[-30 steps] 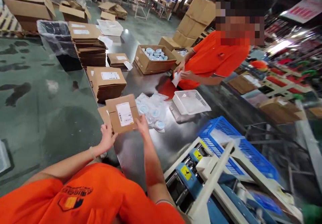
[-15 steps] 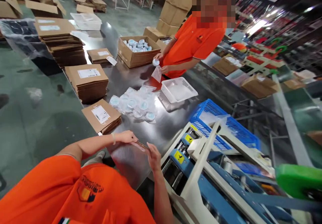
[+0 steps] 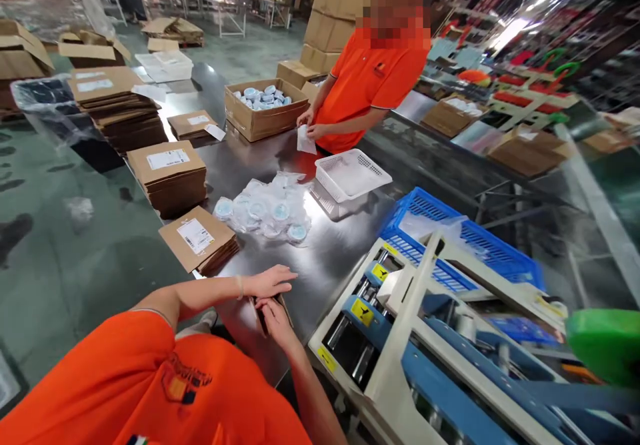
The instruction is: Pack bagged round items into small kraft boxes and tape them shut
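Note:
My left hand (image 3: 271,281) lies flat, fingers stretched, on top of a flat brown cardboard box (image 3: 259,318) at the near edge of the steel table (image 3: 330,258). Just below it, my right hand (image 3: 275,317) curls its fingers round the same box, which shows only as a dark edge between the hands. A small stack of flat labelled cartons (image 3: 197,239) lies just beyond my left hand. A pile of round white-and-blue items in clear bags (image 3: 265,208) sits behind it.
A blue-and-cream machine (image 3: 400,338) stands close on my right, with a blue crate (image 3: 450,245) and a white basket (image 3: 353,173) beyond. Taller carton stacks (image 3: 167,168) line the table's left edge. A co-worker in orange (image 3: 370,78) handles a bag by an open box of round items (image 3: 265,108).
I lifted a flat box off the small stack and brought it to the table's near edge. My left hand now presses flat on it and my right hand grips it from below.

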{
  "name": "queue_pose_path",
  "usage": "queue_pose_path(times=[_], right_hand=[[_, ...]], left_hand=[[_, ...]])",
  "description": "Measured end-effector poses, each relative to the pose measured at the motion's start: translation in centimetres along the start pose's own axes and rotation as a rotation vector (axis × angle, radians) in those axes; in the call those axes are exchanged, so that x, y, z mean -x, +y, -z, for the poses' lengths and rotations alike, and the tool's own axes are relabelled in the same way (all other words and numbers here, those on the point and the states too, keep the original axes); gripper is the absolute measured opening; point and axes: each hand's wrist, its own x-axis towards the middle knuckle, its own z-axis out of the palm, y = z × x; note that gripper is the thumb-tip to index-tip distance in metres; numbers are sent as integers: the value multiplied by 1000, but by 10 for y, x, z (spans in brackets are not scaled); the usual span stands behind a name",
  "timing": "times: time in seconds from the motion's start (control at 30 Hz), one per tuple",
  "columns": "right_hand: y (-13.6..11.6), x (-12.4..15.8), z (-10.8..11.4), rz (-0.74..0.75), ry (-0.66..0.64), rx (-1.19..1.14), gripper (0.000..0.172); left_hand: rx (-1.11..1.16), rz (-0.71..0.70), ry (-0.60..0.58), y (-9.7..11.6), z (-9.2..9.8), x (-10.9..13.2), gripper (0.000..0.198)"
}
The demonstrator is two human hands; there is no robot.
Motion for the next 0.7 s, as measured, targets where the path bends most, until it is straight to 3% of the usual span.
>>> queue_pose_path(times=[0.07, 0.13, 0.23, 0.3, 0.37, 0.43, 0.5, 0.57, 0.63, 0.7], right_hand=[[-1, -7, 0, -41, 17, -72, 33], [-2, -9, -2, -41, 62, -65, 30], [-2, -4, -7, -16, 117, -23, 29], [-1, -1, -10, -11, 162, 1, 32], [0, 1, -9, -17, 220, 21, 37], [-4, 1, -6, -14, 257, 58, 41], [-14, 1, -1, -8, 305, 160, 41], [-29, 0, 1, -91, 359, 351, 41], [-44, -3, -4, -303, 344, 570, 67], [-54, -5, -15, -518, 221, 697, 100]], left_hand=[[-134, 148, 26, 0, 11, 17, 50], [-252, 256, -29, -3, 19, 42, 51], [-289, 115, -192, -12, 19, 79, 51], [-318, -47, -199, -18, 13, 91, 41], [-360, -144, -200, -21, 6, 88, 29], [-382, -154, -218, -23, 0, 75, 23], [-389, -98, -195, -25, -5, 62, 20], [-364, 12, -94, -29, -11, 56, 23], [-276, 178, 41, -36, -17, 58, 40], [-113, 313, 137, -44, -23, 63, 59]])
